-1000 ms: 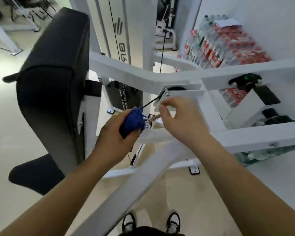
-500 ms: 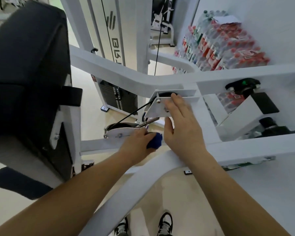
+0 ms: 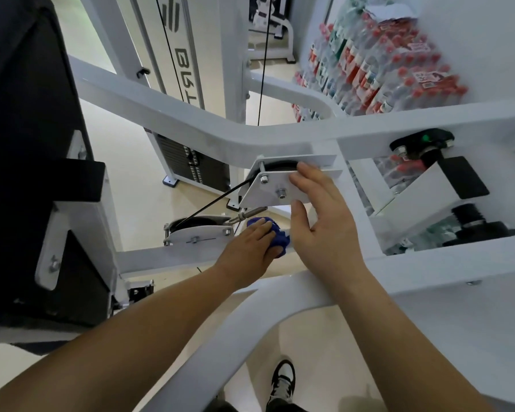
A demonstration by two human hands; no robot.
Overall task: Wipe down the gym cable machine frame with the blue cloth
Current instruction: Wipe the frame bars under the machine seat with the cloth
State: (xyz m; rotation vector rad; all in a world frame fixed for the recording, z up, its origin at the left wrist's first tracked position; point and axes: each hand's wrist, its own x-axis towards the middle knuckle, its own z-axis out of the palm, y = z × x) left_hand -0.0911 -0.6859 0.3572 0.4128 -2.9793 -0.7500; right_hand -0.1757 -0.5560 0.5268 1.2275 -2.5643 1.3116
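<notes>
The blue cloth (image 3: 281, 238) is held bunched under the curled fingers of the left hand (image 3: 250, 245) and pressed onto the lower frame bar (image 3: 161, 258), just beside the lower pulley bracket (image 3: 197, 237), presumably to scrub that joint. The right hand (image 3: 324, 224) is laid open, fingers extended, against the upper pulley plate (image 3: 265, 194), judged a steadying brace. The hands are kept close together.

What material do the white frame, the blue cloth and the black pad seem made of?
White frame: likely painted steel, smooth gloss, bolted plates. Blue cloth: soft fabric, crumpled into folds under the left hand. Black pad: perhaps vinyl upholstery, faint sheen.
</notes>
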